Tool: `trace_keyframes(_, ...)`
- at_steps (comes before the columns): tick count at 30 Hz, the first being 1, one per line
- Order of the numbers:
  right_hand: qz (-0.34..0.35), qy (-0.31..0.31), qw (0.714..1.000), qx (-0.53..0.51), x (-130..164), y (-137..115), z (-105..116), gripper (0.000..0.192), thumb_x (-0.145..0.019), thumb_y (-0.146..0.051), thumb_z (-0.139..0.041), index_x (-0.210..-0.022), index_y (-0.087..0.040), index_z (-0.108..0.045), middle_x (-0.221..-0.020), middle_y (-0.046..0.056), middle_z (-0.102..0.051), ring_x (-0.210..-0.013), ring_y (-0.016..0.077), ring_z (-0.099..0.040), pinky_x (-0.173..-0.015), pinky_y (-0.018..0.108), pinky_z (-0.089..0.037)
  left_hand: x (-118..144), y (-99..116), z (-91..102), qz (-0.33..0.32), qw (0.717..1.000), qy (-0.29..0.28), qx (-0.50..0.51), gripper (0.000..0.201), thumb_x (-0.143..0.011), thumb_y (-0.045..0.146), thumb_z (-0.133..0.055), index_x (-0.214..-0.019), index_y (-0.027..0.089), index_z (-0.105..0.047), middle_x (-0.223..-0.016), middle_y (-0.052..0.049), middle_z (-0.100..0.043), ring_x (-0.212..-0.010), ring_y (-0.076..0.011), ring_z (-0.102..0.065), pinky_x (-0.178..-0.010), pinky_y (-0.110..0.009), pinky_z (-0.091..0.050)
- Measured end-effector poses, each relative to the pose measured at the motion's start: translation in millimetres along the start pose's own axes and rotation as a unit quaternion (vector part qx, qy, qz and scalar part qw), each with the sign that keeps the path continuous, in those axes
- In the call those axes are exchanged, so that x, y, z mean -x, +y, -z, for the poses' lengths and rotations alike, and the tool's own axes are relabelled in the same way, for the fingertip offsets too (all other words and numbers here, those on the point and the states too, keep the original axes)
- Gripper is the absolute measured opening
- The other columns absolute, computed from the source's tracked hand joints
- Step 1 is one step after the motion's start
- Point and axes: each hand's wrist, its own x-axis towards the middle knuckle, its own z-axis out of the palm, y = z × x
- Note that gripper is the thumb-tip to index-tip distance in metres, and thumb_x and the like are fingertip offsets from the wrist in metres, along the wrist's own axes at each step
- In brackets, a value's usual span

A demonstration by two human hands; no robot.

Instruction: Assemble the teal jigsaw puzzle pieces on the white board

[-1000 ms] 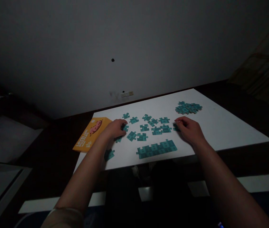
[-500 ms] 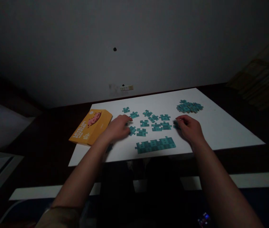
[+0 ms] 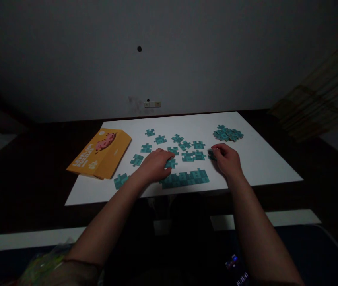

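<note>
Left hand (image 3: 154, 165) palm-down, fingers curled over a loose teal piece (image 3: 171, 163) just above the joined strip (image 3: 185, 178) near the white board's (image 3: 264, 159) front edge; actual grip not discernible. Right hand (image 3: 226, 159) half-closed, fingertips pinching a piece (image 3: 212, 155) beside the scattered pieces (image 3: 187, 145). Risk: dim light, possible mismatched tabs, forearm nudging the strip off the edge.

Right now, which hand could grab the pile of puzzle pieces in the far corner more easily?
Probably the right hand: the pile of pieces lies just beyond it on the white board, while the left hand rests farther away by the joined strip.
</note>
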Motion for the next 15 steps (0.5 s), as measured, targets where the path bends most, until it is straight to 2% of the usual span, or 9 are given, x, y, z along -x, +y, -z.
trace_keyframes(6,0.001,-0.008,1.0,0.001,0.0,-0.7,0.7,0.026,-0.098,-0.046,-0.07,-0.102,-0.025,-0.084,-0.083,0.004,-0.076,-0.075,0.0243,-0.065,-0.075,0.042,-0.048,-5.6,12.2,-7.9,-0.013,1.0,-0.001,0.001,0.039,-0.094,0.026,-0.075,-0.133,0.025,-0.073,-0.133,-0.015,-0.081,-0.13,-0.0382,-0.07,-0.114,-0.058,-0.061)
trace_keyframes(11,0.007,-0.013,1.0,-0.002,-0.7,0.4,0.6,0.025,-0.098,-0.044,-0.069,-0.103,-0.026,-0.084,-0.079,0.002,-0.072,-0.074,0.0237,-0.063,-0.075,0.041,-0.048,-13.2,17.6,2.3,-0.018,1.0,0.008,-0.01,0.046,-0.091,0.025,-0.076,-0.137,0.025,-0.073,-0.136,-0.015,-0.08,-0.133,-0.0378,-0.069,-0.116,-0.057,-0.059)
trace_keyframes(15,0.005,-0.015,1.0,-0.01,-1.0,-1.4,0.4,0.025,-0.097,-0.044,-0.069,-0.104,-0.026,-0.084,-0.078,0.002,-0.071,-0.074,0.0234,-0.063,-0.074,0.041,-0.048,-30.0,20.2,7.0,-0.025,1.0,0.012,0.0,0.051,-0.092,0.026,-0.076,-0.143,0.025,-0.073,-0.14,-0.013,-0.08,-0.135,-0.0373,-0.069,-0.117,-0.055,-0.059)
